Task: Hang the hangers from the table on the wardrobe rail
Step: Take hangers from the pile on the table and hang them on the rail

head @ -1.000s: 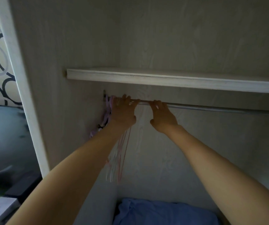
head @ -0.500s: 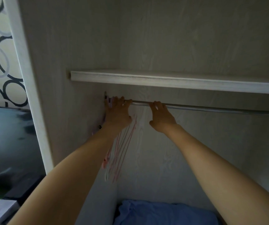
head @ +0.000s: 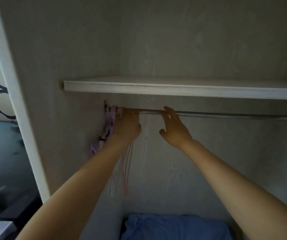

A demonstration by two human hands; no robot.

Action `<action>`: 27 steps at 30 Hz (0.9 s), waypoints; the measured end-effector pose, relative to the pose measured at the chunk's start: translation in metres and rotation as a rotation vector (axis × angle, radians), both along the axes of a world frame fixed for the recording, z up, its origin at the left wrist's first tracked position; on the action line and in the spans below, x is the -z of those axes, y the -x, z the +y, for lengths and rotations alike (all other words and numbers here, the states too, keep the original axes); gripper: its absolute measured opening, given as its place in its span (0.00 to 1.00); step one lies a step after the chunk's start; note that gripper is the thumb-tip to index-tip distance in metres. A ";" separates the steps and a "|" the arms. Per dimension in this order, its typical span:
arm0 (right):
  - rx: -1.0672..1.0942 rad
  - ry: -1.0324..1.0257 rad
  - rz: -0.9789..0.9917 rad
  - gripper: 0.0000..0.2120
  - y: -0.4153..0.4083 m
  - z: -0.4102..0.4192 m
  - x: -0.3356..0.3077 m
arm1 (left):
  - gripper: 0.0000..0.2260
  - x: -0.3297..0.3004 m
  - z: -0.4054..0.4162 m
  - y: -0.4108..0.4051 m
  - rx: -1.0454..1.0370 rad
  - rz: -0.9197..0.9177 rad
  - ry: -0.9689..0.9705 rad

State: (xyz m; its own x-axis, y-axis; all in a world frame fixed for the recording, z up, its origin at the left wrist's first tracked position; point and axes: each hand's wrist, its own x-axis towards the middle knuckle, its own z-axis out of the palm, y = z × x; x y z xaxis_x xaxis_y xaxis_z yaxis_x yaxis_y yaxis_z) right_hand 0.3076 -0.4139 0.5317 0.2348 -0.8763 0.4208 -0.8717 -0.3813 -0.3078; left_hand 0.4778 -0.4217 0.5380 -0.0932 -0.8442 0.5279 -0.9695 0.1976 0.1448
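Observation:
A metal wardrobe rail (head: 225,116) runs under a shelf. My left hand (head: 127,125) is up at the rail's left end, its fingers curled over the hooks of several thin pink and white hangers (head: 126,170). They dangle below my wrist, blurred, and their tops are hidden behind the hand. My right hand (head: 174,129) is just to the right, with straight fingers touching the rail and holding nothing.
A lilac braided bundle (head: 109,129) hangs at the rail's left bracket against the side wall. A pale wooden shelf (head: 174,88) sits right above the rail. Blue fabric (head: 174,227) lies on the wardrobe floor. The white door frame (head: 18,118) stands on the left.
The hangers under my left hand have swung from slanted to hanging straighter. My right hand has spread slightly and drawn back a little along the rail. The view has shifted.

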 end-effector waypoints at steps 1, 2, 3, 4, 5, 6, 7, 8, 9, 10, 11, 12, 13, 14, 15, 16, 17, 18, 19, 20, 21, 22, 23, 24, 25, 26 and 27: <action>0.012 0.026 -0.003 0.31 0.009 0.006 0.003 | 0.22 0.000 0.006 0.009 0.007 0.021 -0.010; 0.031 0.039 0.007 0.29 0.020 0.013 0.006 | 0.20 0.001 0.013 0.020 0.020 0.046 -0.032; 0.048 0.053 0.027 0.27 0.027 0.019 0.006 | 0.18 0.002 0.018 0.028 0.039 0.071 -0.052; 0.065 0.062 0.055 0.25 0.039 0.028 0.010 | 0.17 0.007 0.024 0.040 0.060 0.097 -0.084; 0.078 0.091 0.081 0.23 0.048 0.035 0.011 | 0.16 0.012 0.028 0.050 0.070 0.118 -0.100; 0.092 0.124 0.104 0.22 0.058 0.043 0.015 | 0.16 0.019 0.033 0.061 0.075 0.127 -0.109; 0.109 0.149 0.116 0.21 0.068 0.052 0.019 | 0.15 0.027 0.038 0.072 0.075 0.127 -0.112; 0.129 0.157 0.126 0.20 0.077 0.061 0.023 | 0.14 0.035 0.043 0.082 0.081 0.129 -0.118; 0.152 0.143 0.141 0.19 0.086 0.070 0.029 | 0.14 0.044 0.049 0.093 0.093 0.137 -0.133; 0.173 0.110 0.162 0.18 0.095 0.077 0.036 | 0.13 0.053 0.055 0.102 0.109 0.148 -0.156; 0.196 0.058 0.185 0.18 0.104 0.084 0.043 | 0.13 0.061 0.061 0.112 0.130 0.156 -0.187; 0.227 -0.013 0.198 0.18 0.116 0.095 0.055 | 0.12 0.073 0.069 0.125 0.159 0.158 -0.227; 0.240 -0.070 0.214 0.17 0.123 0.099 0.063 | 0.12 0.080 0.073 0.130 0.173 0.172 -0.251; 0.260 -0.132 0.231 0.16 0.132 0.108 0.075 | 0.11 0.091 0.080 0.139 0.197 0.185 -0.289; 0.290 -0.195 0.245 0.16 0.140 0.118 0.087 | 0.11 0.101 0.087 0.147 0.215 0.197 -0.332; 0.323 -0.248 0.246 0.15 0.149 0.129 0.101 | 0.11 0.112 0.092 0.155 0.238 0.203 -0.371; 0.359 -0.297 0.241 0.15 0.156 0.141 0.115 | 0.11 0.124 0.098 0.164 0.261 0.205 -0.416; 0.398 -0.336 0.225 0.14 0.163 0.156 0.129 | 0.10 0.137 0.104 0.174 0.300 0.206 -0.462; 0.439 -0.369 0.209 0.14 0.170 0.172 0.144 | 0.10 0.151 0.112 0.185 0.345 0.212 -0.514; 0.481 -0.393 0.187 0.13 0.176 0.186 0.158 | 0.09 0.164 0.119 0.197 0.388 0.218 -0.559; 0.536 -0.420 0.162 0.13 0.184 0.204 0.174 | 0.09 0.178 0.131 0.212 0.434 0.216 -0.606; 0.585 -0.446 0.138 0.13 0.191 0.218 0.186 | 0.09 0.189 0.141 0.224 0.464 0.203 -0.643; 0.633 -0.481 0.116 0.14 0.199 0.234 0.200 | 0.11 0.201 0.154 0.238 0.490 0.178 -0.680; 0.678 -0.521 0.098 0.14 0.207 0.250 0.211 | 0.12 0.212 0.166 0.251 0.511 0.156 -0.712; 0.715 -0.557 0.079 0.14 0.216 0.267 0.223 | 0.12 0.222 0.180 0.264 0.533 0.137 -0.737; 0.747 -0.592 0.064 0.15 0.224 0.283 0.234 | 0.13 0.232 0.193 0.276 0.557 0.115 -0.758; 0.777 -0.626 0.044 0.15 0.233 0.301 0.245 | 0.14 0.243 0.206 0.289 0.588 0.090 -0.775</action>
